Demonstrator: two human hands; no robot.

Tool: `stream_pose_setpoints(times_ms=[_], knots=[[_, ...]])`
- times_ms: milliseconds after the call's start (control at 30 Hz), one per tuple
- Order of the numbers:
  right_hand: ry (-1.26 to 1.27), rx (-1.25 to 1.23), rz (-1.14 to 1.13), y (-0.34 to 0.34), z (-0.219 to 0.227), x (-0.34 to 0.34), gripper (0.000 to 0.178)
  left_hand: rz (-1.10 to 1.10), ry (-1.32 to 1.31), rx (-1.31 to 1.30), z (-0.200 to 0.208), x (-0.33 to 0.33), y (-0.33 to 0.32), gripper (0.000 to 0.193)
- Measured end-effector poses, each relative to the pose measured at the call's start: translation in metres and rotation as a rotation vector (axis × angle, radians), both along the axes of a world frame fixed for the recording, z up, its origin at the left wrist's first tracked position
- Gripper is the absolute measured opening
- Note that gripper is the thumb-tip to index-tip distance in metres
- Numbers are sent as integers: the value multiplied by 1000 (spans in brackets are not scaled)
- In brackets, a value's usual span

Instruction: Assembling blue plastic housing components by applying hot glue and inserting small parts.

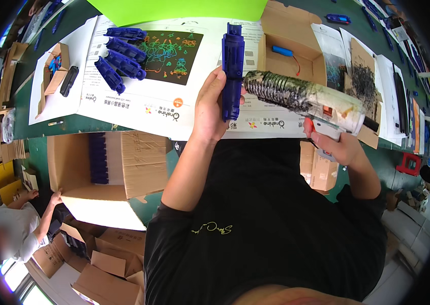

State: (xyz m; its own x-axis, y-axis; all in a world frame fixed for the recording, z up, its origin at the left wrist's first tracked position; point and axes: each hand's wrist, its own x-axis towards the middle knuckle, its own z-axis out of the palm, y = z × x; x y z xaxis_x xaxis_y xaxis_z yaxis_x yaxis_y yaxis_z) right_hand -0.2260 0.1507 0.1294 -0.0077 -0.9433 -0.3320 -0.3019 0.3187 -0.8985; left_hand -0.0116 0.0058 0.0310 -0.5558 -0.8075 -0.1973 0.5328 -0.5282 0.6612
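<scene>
Upright in my left hand (209,109) is a long dark blue plastic housing (234,61), gripped by its lower half. My right hand (338,147) is closed round the handle of a pistol-shaped glue gun (301,96). One finger lies at its red trigger. The gun has a stained white body and a ridged barrel smeared with black residue; its tip points left, close beside the housing. Several similar blue housings (123,63) lie grouped to the left on a printed sheet (174,107).
An open cardboard box (291,28) holds a blue battery (282,51) with a red wire. Black-smeared cardboard (362,71) lies at right. A black part (69,81) lies left. A large carton (144,162) with blue pieces stands near left; another person (17,229) touches it.
</scene>
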Motion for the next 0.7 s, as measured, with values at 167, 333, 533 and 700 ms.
stream_pose_setpoints(times_ms=[167, 333, 533, 700], knots=[[131, -178, 24, -7, -7, -9, 22, -17, 19, 32, 7, -7, 7, 38], [58, -110, 54, -2, -8, -14, 30, 20, 35, 21, 3, -3, 5, 38], [-179, -180, -73, 2, -9, -14, 55, -12, 55, 31, 6, -3, 9, 38], [-85, -166, -51, -2, 1, -18, 54, -80, 53, 25, 11, -7, 13, 39]])
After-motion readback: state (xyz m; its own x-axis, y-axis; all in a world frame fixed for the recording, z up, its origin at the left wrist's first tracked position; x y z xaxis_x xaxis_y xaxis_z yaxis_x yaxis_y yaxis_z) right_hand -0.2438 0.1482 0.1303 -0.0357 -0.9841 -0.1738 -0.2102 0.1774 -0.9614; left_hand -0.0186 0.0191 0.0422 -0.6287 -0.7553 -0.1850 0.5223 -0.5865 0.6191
